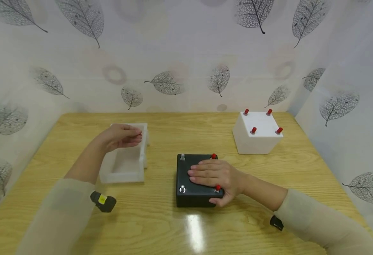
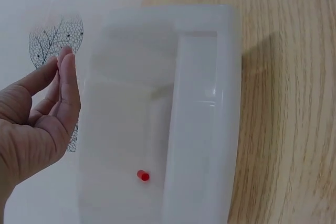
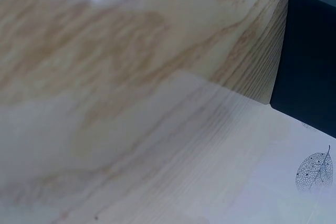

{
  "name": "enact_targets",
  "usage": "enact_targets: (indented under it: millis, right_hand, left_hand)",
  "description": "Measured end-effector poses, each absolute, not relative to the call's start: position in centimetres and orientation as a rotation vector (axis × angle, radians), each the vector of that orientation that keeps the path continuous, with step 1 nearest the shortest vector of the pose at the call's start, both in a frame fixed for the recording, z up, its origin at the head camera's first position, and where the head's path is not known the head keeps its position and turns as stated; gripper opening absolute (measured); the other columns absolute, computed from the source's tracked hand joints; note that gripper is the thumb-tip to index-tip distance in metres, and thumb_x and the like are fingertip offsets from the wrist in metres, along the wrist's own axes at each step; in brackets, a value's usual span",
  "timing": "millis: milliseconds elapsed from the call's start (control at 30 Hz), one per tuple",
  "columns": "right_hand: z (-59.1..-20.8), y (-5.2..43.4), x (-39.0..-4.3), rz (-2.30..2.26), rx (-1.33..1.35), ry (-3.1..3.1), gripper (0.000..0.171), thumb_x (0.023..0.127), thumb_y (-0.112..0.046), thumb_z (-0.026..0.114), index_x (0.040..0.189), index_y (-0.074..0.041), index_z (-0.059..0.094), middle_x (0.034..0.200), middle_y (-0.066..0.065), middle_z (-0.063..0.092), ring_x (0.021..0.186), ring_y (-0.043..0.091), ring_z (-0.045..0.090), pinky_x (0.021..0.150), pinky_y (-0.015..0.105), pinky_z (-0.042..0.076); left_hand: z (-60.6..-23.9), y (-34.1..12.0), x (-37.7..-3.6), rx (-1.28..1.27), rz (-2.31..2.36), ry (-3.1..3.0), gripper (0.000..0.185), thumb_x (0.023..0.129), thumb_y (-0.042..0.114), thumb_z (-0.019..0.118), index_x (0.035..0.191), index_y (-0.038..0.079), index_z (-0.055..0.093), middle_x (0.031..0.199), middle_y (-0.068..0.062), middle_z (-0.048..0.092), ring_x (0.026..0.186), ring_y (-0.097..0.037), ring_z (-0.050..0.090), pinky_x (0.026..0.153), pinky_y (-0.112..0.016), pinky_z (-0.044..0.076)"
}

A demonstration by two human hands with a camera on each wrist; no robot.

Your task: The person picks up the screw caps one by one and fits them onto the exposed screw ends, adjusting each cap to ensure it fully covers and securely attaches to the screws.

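Observation:
My left hand [image 1: 129,136] hovers over the far end of a translucent white tray [image 1: 122,177], fingers relaxed and holding nothing. In the left wrist view the left hand [image 2: 62,82] stays beside the tray [image 2: 205,129], apart from it. A small red cap [image 2: 143,175] lies on the tray's floor. My right hand [image 1: 205,174] rests flat on top of a black box [image 1: 191,196], thumb against its front right side. The box carries two silver posts [image 1: 182,157] on its left and two red caps [image 1: 213,156] on its right. The right wrist view shows only a corner of the black box [image 3: 310,51].
A white cube [image 1: 256,140] with several red caps [image 1: 253,130] on top stands at the back right of the wooden table [image 1: 173,226]. Leaf-patterned walls [image 1: 186,63] close in the back and both sides.

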State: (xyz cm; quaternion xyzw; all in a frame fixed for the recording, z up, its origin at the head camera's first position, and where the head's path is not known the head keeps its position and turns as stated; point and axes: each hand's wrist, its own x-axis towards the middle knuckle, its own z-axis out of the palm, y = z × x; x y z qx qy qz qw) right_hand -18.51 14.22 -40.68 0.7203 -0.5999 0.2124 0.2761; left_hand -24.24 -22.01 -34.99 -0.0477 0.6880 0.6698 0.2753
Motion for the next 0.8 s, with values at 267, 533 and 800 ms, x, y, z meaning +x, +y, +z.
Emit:
enact_targets:
  millis: [267,533,800]
  right_hand:
    - [-40.7,14.2,-18.5,0.567,1.939,-1.604,0.059,0.087,-0.046,0.047,0.117,0.002,0.063,0.119,0.016,0.064,0.112,0.030,0.061,0.094,0.042,0.049]
    - [-41.1,14.3,-18.3,0.573,1.930,-1.606,0.059,0.087,-0.046,0.046,0.118,0.002,0.063,0.119,0.016,0.064,0.112,0.031,0.060,0.095,0.042,0.048]
    - [-40.9,14.3,-18.5,0.574,1.931,-1.615,0.060,0.087,-0.046,0.047,0.119,0.002,0.062,0.121,0.016,0.063,0.114,0.030,0.059,0.096,0.042,0.048]
  left_hand:
    - [-33.5,-19.9,-22.8,-0.033,1.784,1.841,0.011,0.096,0.010,0.055,0.098,0.003,0.063,0.082,-0.003,0.070,0.076,-0.011,0.068,0.080,-0.028,0.056]
    - [-33.5,-17.3,-22.0,0.033,1.737,1.851,0.023,0.096,0.011,0.055,0.112,-0.006,0.055,0.083,-0.003,0.069,0.075,-0.010,0.068,0.080,-0.030,0.056]
    - [-32.0,-14.5,-21.0,0.119,1.680,1.878,0.033,0.095,0.012,0.057,0.120,-0.010,0.053,0.087,-0.005,0.068,0.079,-0.014,0.069,0.086,-0.038,0.054]
